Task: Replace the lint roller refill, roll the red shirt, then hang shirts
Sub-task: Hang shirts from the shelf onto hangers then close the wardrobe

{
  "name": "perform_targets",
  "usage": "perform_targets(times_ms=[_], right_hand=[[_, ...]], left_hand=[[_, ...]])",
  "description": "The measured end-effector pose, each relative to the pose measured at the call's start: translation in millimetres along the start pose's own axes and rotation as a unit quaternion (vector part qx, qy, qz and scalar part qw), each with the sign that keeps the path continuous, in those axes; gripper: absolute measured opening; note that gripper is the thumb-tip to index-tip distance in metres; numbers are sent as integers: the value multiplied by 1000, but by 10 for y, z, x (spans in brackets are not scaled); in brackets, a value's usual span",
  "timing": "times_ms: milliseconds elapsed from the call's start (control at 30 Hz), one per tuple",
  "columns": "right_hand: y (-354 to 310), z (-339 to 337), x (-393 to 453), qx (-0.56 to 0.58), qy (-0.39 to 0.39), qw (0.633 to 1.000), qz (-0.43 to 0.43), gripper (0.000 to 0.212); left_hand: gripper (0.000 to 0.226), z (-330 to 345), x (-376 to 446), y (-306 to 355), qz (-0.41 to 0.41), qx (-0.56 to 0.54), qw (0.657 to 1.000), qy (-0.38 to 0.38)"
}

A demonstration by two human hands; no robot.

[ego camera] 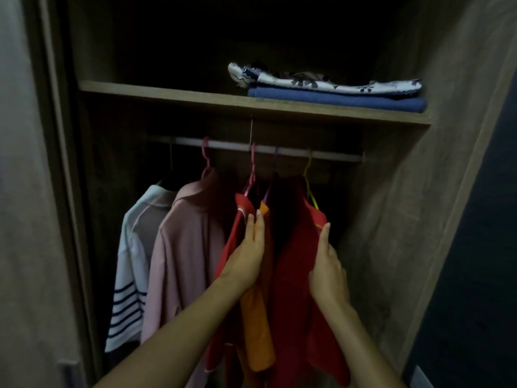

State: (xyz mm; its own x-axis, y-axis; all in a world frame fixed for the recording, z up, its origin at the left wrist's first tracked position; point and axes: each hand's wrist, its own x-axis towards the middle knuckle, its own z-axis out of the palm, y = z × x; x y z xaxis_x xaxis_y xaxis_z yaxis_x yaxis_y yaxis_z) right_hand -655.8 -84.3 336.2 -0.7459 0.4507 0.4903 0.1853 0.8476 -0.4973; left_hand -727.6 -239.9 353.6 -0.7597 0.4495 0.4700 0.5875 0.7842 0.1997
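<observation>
Under the rail (212, 143), a striped shirt (131, 264) and pink shirt (184, 253) are hanging leftmost. The left hand (247, 259), fingers straight, is pressing the orange shirt (257, 326); the right hand (327, 270), fingers straight, is touching the red shirt (296, 275).

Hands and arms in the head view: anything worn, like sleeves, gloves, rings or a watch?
Nothing worn shows. The left hand and right hand are bare, with no gloves, rings or watch visible. Both forearms are bare to the frame's bottom edge, with no sleeve in view. The light is dim, so small details could be missed.
</observation>
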Motion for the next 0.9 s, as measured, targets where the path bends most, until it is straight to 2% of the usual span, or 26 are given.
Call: perform_targets(times_ms=[133,233,300,400,500,633,767,900], right_hand=[[-71,45,-148,-4,16,1000,-18,98],[-186,133,-312,-3,80,995,-67,85],[-330,212,-462,48,114,986,-109,73],[-686,405,-804,158,119,963,-183,65],[-1093,743,-1240,209,128,938,-246,60],[-1586,1399,-1793,216,83,933,-276,59],[-2154,1999,-2321,213,39,931,-293,56],[-2657,2437,-2664,148,-18,929,-340,60]], left_hand=[[102,2,-214,-21,27,-18,999,-9],[103,-85,-505,-115,81,-49,995,-3],[85,-254,-752,-268,138,-56,988,38],[67,-613,-1105,-674,206,-36,970,125],[54,-958,-1268,-1180,226,-13,951,210],[46,-1322,-1381,-1798,211,14,930,300],[52,-1581,-1541,-2454,184,52,935,298],[56,-1703,-1590,-3162,167,147,927,302]])
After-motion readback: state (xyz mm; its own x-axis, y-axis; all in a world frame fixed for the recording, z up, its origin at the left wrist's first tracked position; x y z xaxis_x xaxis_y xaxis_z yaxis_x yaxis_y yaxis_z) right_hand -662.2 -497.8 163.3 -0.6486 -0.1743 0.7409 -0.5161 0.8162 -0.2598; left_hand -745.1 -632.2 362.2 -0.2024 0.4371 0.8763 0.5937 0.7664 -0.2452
